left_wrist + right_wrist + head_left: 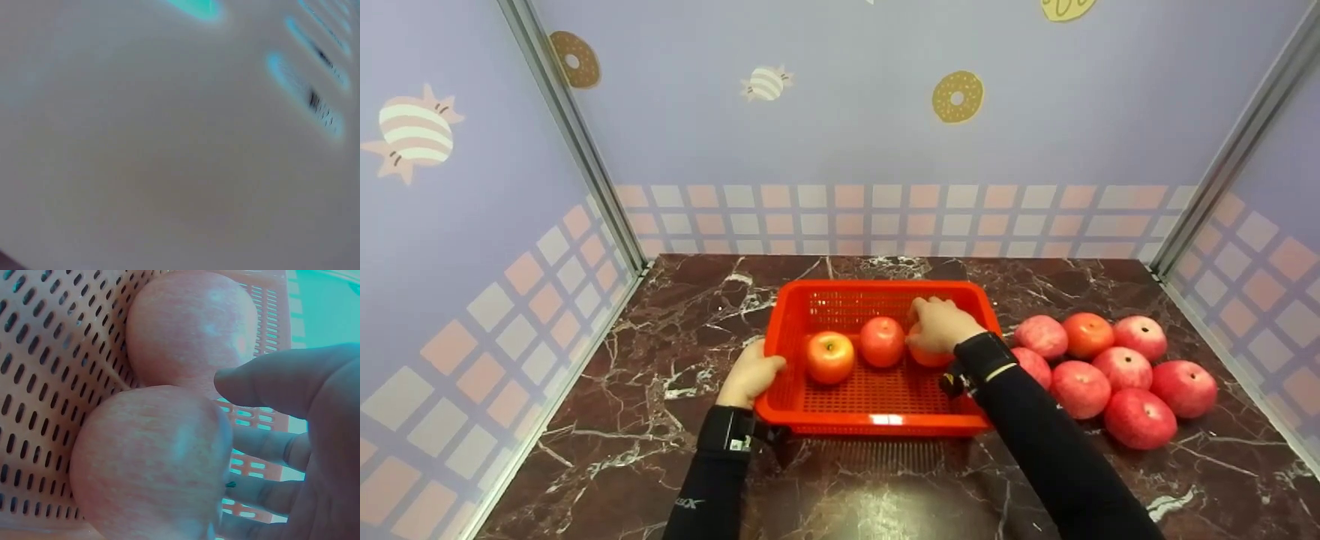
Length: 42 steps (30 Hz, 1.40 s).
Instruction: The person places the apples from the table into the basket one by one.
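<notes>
A red plastic basket with slotted sides stands on the table. My left hand grips its left rim, thumb over the edge. Close slotted plastic, blurred, fills the left wrist view. Inside the basket sit a yellow-red apple, a red apple in the middle and another apple on the right, partly covered by my right hand. In the right wrist view, the thumb stands off the nearer apple and the loosely extended fingers lie along its far side. A second apple lies behind.
Right of the basket, several pinkish-red apples lie grouped on the dark marbled table. Patterned panels enclose the back and both sides. My right forearm passes across the basket's right front corner.
</notes>
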Available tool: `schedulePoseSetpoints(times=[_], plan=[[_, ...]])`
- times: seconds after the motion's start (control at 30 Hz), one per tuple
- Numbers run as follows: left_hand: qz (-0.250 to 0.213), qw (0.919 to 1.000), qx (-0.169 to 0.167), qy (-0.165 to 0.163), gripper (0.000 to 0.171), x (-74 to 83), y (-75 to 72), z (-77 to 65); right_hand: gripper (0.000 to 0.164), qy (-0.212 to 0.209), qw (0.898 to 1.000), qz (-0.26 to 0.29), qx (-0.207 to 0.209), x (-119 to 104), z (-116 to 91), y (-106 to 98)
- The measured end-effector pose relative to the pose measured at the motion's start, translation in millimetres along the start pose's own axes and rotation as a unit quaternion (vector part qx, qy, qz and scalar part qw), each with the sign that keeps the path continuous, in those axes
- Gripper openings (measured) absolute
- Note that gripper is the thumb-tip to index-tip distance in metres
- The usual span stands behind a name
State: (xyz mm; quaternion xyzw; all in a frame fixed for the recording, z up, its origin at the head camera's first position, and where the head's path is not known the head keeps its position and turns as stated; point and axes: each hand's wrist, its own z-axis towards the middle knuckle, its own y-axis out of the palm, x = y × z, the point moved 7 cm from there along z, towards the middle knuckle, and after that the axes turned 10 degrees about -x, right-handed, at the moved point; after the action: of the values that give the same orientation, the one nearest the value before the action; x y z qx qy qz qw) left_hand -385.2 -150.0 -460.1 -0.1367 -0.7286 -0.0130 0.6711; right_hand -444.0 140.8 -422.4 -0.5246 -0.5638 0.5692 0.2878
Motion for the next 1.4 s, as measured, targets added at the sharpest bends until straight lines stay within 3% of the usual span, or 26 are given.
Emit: schedulePoseSetpoints(times=[0.37, 0.47, 0.6, 0.7, 0.8, 1.4], plan=[[-0.013, 0.9999, -0.003, -0.01, 0.044, -1.0, 1.1, -0.6, 0.041, -0.007, 1.0, -0.003, 0.014, -1, -3, -8], [-0.008, 0.9999, -0.011, -0.008, 0.044, 10.8, 4.3, -8.8, 0.043, -0.012, 1.0, -0.007, 0.016, -3, -5, -9], [-0.009, 0.9998, -0.015, -0.007, 0.044, 12.7, 4.8, -9.8, 0.043, -0.014, 1.0, -0.005, 0.015, -4, -8, -12], [-0.01, 0.9999, -0.006, -0.003, 0.043, 1.0, 1.4, -1.1, 0.041, -0.015, 1.0, 0.0, 0.017, -3, -11, -16], [-0.009, 1.0, -0.002, -0.004, 0.042, -1.1, 0.8, 0.0, 0.037, -0.019, 1.0, 0.003, 0.024, -1, -13, -21], [-0.008, 1.0, -0.001, -0.006, 0.046, -1.7, 0.1, -0.2, 0.048, -0.018, 0.999, 0.017, 0.04, 5, -33, -43]])
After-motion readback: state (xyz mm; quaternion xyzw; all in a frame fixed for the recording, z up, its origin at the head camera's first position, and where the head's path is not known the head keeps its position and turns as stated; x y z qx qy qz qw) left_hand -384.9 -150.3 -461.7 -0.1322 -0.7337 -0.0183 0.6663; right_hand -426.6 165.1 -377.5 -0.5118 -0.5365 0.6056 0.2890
